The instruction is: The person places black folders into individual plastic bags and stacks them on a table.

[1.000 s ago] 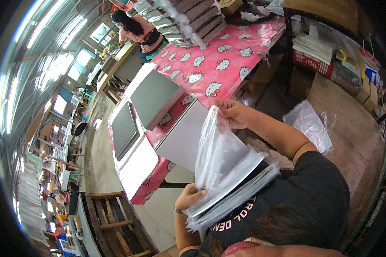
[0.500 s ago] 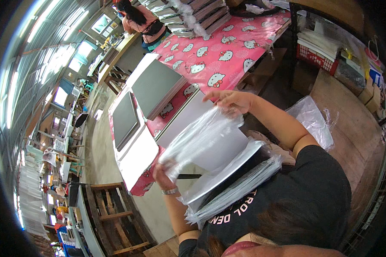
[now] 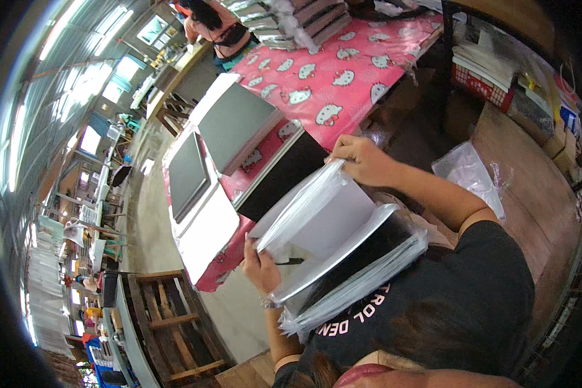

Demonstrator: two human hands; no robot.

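Clear plastic runs bunched between the two hands I watch through the head camera. The right hand point(image 3: 365, 161) has its fingers curled closed, gripping the upper right end of this plastic sleeve point(image 3: 301, 208). The left hand point(image 3: 260, 266) holds the lower left end, fingers bent against its edge; I cannot tell exactly how the thumb sits. A silvery band point(image 3: 268, 301) circles the left wrist. So the sleeve is stretched slantwise in front of the body, between the hands and near the table's corner. A pale panel point(image 3: 344, 221) shows just below the gathered folds, and nearer the torso I see a white-edged black panel point(image 3: 352, 258) beside a bundle of layered plastic point(image 3: 362, 283), which lies against the dark shirt point(image 3: 446, 304).

Past the fingers, a black-topped stack point(image 3: 283, 176) sits at the near edge of a table under a pink cover point(image 3: 275, 68) printed with cartoon cat faces. Beyond it I make out a grey stack point(image 3: 242, 123), a dark flat board point(image 3: 189, 176) and white sheets point(image 3: 208, 242). Wrapped piles point(image 3: 291, 22) stand at the far end, near a co-worker point(image 3: 216, 32) in pink. Farther out are a wooden pallet point(image 3: 178, 323) on the left, and a red basket point(image 3: 482, 84) and loose plastic point(image 3: 469, 174) on the right.
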